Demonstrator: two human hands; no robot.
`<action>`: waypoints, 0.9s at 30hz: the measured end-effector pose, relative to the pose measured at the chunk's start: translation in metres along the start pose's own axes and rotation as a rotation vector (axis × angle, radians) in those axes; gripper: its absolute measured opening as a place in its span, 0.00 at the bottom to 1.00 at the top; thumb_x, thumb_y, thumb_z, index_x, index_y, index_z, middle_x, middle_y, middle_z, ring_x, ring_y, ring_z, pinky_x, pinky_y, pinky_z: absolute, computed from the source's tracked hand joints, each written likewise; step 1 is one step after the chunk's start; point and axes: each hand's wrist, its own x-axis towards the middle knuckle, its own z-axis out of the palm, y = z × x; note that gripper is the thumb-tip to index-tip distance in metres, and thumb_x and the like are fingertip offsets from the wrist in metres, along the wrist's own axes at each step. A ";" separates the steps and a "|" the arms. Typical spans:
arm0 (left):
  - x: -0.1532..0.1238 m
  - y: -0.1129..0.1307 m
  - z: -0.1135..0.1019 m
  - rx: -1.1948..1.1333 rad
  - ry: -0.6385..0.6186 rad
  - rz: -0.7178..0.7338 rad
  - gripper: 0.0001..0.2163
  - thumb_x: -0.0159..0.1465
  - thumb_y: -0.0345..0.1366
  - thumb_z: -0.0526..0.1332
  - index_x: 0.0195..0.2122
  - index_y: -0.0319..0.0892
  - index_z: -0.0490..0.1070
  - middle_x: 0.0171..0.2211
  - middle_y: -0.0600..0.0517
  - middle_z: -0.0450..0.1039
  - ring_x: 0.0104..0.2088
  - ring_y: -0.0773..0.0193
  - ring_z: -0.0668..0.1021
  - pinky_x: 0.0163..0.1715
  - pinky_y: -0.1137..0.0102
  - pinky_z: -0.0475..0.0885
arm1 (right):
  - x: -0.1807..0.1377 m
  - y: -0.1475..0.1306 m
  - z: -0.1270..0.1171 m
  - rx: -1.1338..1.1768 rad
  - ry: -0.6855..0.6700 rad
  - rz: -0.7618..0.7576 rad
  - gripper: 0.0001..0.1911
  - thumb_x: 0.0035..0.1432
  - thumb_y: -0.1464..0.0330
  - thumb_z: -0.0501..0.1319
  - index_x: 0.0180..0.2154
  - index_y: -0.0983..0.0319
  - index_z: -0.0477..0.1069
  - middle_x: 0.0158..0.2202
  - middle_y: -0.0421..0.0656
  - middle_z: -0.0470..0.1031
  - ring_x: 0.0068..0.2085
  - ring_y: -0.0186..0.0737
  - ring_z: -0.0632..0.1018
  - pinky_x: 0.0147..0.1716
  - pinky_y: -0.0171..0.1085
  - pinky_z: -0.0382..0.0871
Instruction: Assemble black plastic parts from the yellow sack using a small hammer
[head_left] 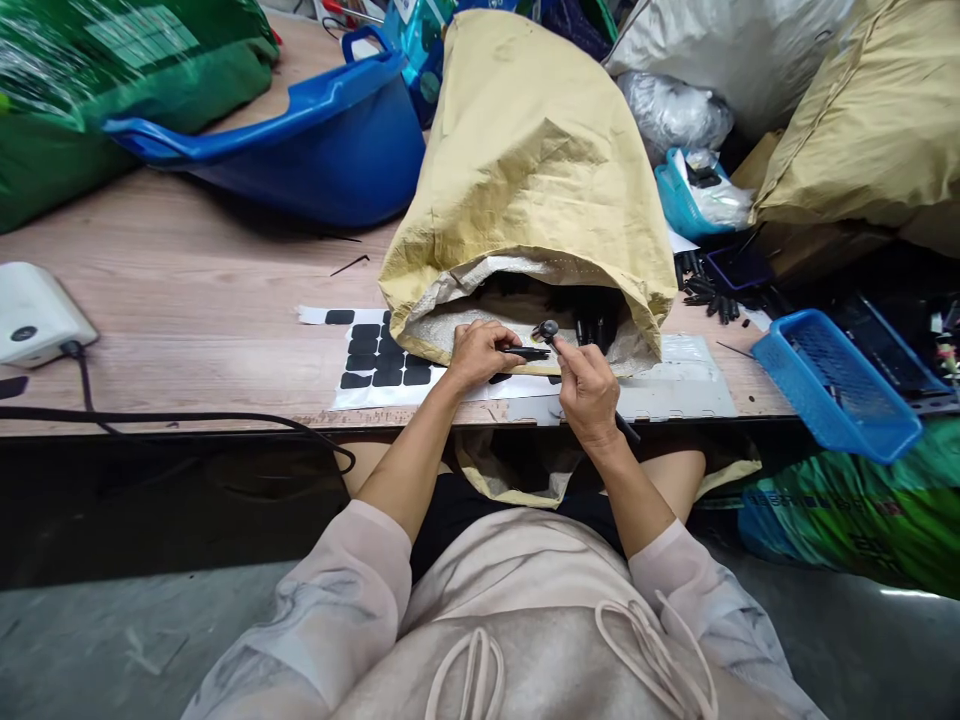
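Observation:
My left hand (480, 354) pinches a slim black pen-like part (529, 352) at the mouth of a yellow woven sack (532, 150). The part points right, toward my other hand. My right hand (589, 390) is wrapped around a small hammer, whose metal head (545, 331) with a black end sits just above the part. Its dark handle (628, 430) sticks out below my palm. Inside the sack's open mouth lie several black parts (596, 325), mostly in shadow. Left of the sack is a white sheet with black rounded stickers (387, 360).
A blue basin (322, 150) stands at the back left, beside a green bag (127, 90). A blue plastic basket (836, 385) overhangs the right front edge. Loose black parts (712, 295) lie right of the sack. A black cable (187, 415) runs along the left front edge.

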 end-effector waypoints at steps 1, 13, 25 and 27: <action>0.000 0.000 0.000 0.002 0.002 0.001 0.08 0.54 0.40 0.75 0.36 0.49 0.83 0.36 0.54 0.82 0.47 0.54 0.77 0.56 0.57 0.61 | -0.001 0.001 0.000 0.001 -0.004 0.004 0.19 0.74 0.68 0.53 0.57 0.56 0.79 0.39 0.45 0.76 0.42 0.40 0.76 0.47 0.36 0.70; -0.002 0.000 -0.003 0.046 -0.005 0.015 0.10 0.55 0.38 0.73 0.39 0.49 0.85 0.36 0.54 0.82 0.45 0.53 0.77 0.56 0.56 0.63 | -0.015 0.019 -0.007 -0.035 0.035 0.048 0.18 0.73 0.68 0.53 0.55 0.57 0.79 0.40 0.46 0.77 0.43 0.42 0.76 0.48 0.39 0.71; -0.002 -0.003 -0.004 0.062 -0.026 0.019 0.09 0.57 0.41 0.71 0.40 0.50 0.85 0.37 0.53 0.82 0.45 0.53 0.76 0.56 0.56 0.63 | -0.041 0.023 -0.006 -0.194 0.008 -0.028 0.12 0.70 0.67 0.60 0.47 0.57 0.82 0.38 0.45 0.77 0.40 0.42 0.71 0.42 0.40 0.63; -0.003 -0.003 -0.004 0.067 -0.024 0.018 0.09 0.58 0.41 0.71 0.39 0.50 0.85 0.37 0.53 0.82 0.45 0.53 0.76 0.56 0.55 0.62 | -0.039 0.027 -0.007 -0.198 -0.001 -0.022 0.12 0.70 0.67 0.59 0.47 0.57 0.81 0.38 0.44 0.77 0.40 0.42 0.71 0.41 0.40 0.63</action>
